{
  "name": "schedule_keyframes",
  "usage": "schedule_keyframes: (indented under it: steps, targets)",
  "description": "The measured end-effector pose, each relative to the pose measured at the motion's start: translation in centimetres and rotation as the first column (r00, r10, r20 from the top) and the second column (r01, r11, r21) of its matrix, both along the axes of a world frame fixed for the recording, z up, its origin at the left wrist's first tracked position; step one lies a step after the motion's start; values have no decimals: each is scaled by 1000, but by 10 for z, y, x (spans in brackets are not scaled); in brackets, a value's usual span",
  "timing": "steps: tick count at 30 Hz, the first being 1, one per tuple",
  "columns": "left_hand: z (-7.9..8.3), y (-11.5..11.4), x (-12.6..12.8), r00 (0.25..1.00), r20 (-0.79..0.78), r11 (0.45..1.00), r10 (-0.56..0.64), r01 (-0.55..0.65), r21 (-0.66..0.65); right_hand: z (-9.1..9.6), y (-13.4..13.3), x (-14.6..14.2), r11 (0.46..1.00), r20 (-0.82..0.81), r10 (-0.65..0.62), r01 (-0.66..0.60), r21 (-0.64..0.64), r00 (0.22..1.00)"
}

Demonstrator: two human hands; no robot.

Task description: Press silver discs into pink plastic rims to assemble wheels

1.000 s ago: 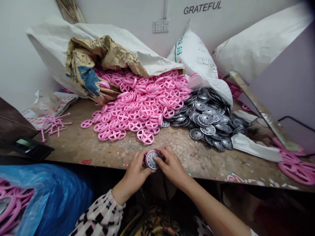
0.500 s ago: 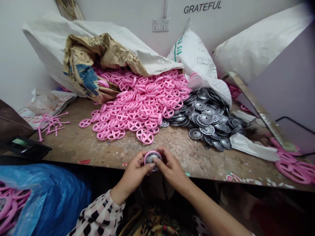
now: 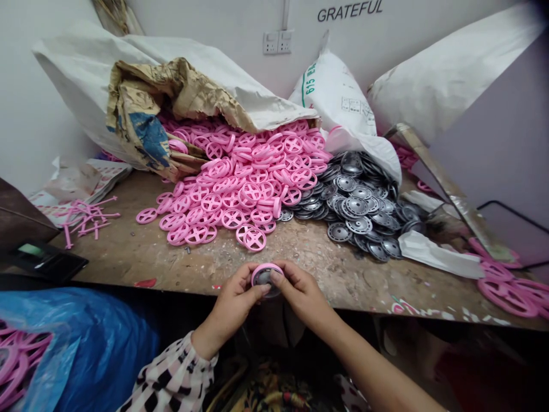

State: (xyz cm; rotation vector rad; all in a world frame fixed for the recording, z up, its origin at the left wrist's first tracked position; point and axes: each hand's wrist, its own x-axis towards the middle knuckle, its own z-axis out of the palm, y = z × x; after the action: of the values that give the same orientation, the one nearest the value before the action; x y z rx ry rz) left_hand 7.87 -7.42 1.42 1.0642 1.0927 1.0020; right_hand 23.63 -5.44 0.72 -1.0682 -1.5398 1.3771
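Observation:
Between my two hands, at the table's front edge, is a small toy wheel with a pink rim and a grey disc set in its face. My left hand grips its left side, thumb pressed on the disc. On the other side my right hand holds the rim, its thumb also on the disc. Beyond them lies a heap of pink spoked wheels, spilling from a large white sack lined with brown paper. Right of it, grey wheel discs pour from a smaller white sack.
Thin pink rods lie at the left of the wooden table, near a dark device. A blue bag of pink parts stands at lower left. Larger pink rings and a metal bar are at right.
The wheel has tilted slightly in my hands, and my right thumb has shifted from the disc's centre towards its right side. The camera view has moved a little.

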Motion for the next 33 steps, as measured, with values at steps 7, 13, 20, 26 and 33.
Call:
schedule_keyframes:
  steps: [7, 13, 20, 26, 33]
  targets:
    - [-8, -4, 6, 997, -32, 997, 71, -71, 29, -8, -4, -9, 986, -37, -143, 139, -95, 989]
    - [-14, -2, -1, 998, -39, 996, -41, 37, -81, -15, -1, -5, 967, -114, -41, 11, -254, 993]
    - [-16, -5, -3, 997, -36, 995, -70, 67, -79, -14, -10, -5, 985, -85, -9, -7, -175, 996]
    - [-17, -4, -5, 987, -150, 998, -60, 61, 2, -17, -7, -3, 997, 28, -70, 71, -20, 997]
    - [-15, 16, -23, 957, -241, 986, 164, -156, 53, -9, -25, 5, 903, 650, 74, -327, 277, 756]
